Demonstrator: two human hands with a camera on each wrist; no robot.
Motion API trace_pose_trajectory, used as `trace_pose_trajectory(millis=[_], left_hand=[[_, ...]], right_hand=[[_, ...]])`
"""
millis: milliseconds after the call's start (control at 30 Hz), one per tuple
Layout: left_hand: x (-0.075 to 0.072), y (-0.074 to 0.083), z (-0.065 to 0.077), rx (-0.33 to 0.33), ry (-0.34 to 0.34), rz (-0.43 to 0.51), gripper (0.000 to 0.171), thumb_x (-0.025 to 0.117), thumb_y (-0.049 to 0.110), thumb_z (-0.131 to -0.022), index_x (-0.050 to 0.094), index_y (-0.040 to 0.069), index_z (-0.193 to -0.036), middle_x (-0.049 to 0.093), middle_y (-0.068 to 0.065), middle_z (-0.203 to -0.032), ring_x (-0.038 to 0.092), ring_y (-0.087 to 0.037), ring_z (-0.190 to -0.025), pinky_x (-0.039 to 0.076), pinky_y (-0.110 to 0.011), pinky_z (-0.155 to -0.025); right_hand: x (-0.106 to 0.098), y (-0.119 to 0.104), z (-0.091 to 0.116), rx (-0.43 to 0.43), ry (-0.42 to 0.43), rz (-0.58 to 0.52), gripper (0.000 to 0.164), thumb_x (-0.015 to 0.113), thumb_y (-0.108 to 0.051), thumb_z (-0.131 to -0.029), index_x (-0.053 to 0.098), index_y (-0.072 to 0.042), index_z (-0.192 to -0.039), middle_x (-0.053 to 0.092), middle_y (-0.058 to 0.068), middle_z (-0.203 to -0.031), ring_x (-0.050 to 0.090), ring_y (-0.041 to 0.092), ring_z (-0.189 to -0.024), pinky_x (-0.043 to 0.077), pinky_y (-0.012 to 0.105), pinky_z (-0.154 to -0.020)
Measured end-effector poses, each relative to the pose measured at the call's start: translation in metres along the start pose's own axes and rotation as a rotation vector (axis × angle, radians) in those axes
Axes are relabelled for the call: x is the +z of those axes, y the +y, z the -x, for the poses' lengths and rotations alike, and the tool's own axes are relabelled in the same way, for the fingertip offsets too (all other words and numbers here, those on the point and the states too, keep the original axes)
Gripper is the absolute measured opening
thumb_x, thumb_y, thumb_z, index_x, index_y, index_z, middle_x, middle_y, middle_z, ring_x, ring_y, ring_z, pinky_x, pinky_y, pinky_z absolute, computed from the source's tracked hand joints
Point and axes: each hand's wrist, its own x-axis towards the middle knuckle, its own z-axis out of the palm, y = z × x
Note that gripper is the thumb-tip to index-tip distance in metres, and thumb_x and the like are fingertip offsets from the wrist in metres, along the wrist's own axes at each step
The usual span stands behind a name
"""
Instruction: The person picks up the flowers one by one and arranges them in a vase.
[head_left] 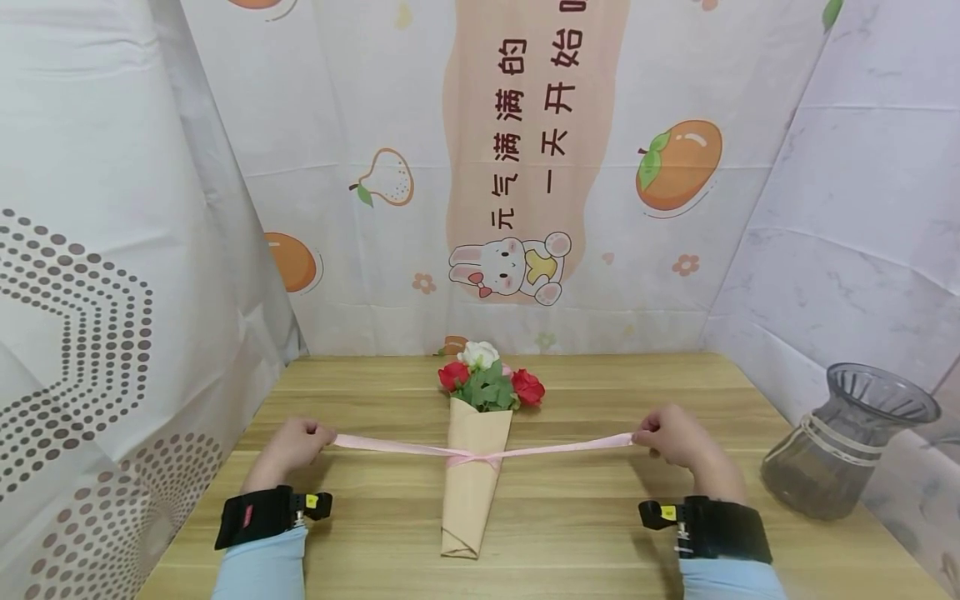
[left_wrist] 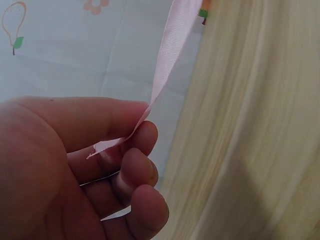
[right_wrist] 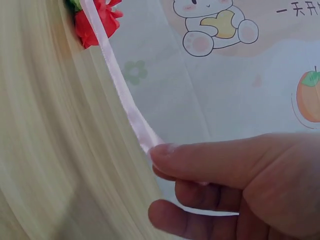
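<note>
A bouquet wrapped in tan paper (head_left: 474, 500) lies on the wooden table, its red rose (head_left: 528, 387), white rose (head_left: 478, 355) and green leaves at the far end. Round the middle of the wrap runs a pink ribbon (head_left: 570, 447), crossed at the front, with both tails stretched out sideways. My left hand (head_left: 294, 443) pinches one tail between thumb and index finger; its short cut end (left_wrist: 102, 146) pokes out past the fingers. At the other side my right hand (head_left: 677, 437) pinches the opposite tail, and the ribbon (right_wrist: 120, 82) runs taut from the thumb toward the flowers.
A dark glass vase (head_left: 825, 458) with cord round its neck stands at the table's right edge. Behind the wooden table (head_left: 375, 517) hangs a printed curtain (head_left: 360, 275), with further sheets at the left and right sides.
</note>
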Motion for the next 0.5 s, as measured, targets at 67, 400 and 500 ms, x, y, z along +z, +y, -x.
trace_pose_trajectory(millis=[67, 400, 500], left_hand=[[0.0021, -0.0022, -0.0006, 0.004, -0.003, -0.016, 0.033, 0.061, 0.02, -0.099, 0.055, 0.006, -0.071, 0.041, 0.001, -0.058, 0.04, -0.016, -0.053, 0.034, -0.031, -0.051], [0.005, -0.0053, -0.0013, 0.013, -0.007, -0.08, 0.026, 0.06, 0.021, -0.1, 0.062, 0.001, -0.083, 0.047, -0.002, -0.068, 0.046, -0.019, -0.061, 0.038, -0.033, -0.055], [0.0034, -0.0047, -0.0014, -0.021, -0.014, -0.089, 0.031, 0.058, 0.024, -0.102, 0.065, -0.006, -0.105, 0.055, -0.007, -0.077, 0.051, -0.021, -0.066, 0.041, -0.034, -0.058]], right_hand=[[0.0004, 0.0003, 0.0005, 0.023, -0.014, 0.005, 0.012, 0.071, -0.012, -0.095, 0.073, -0.002, -0.09, 0.062, 0.006, -0.073, 0.055, 0.021, -0.064, 0.047, 0.036, -0.057], [0.0052, 0.0006, -0.0026, 0.037, -0.046, 0.011, 0.013, 0.074, -0.016, -0.092, 0.076, -0.003, -0.091, 0.063, 0.005, -0.07, 0.057, 0.019, -0.062, 0.046, 0.033, -0.053], [0.0029, 0.0006, -0.0023, 0.033, -0.036, 0.022, 0.023, 0.073, -0.018, -0.093, 0.074, 0.003, -0.103, 0.068, 0.01, -0.081, 0.061, 0.021, -0.068, 0.051, 0.038, -0.059]])
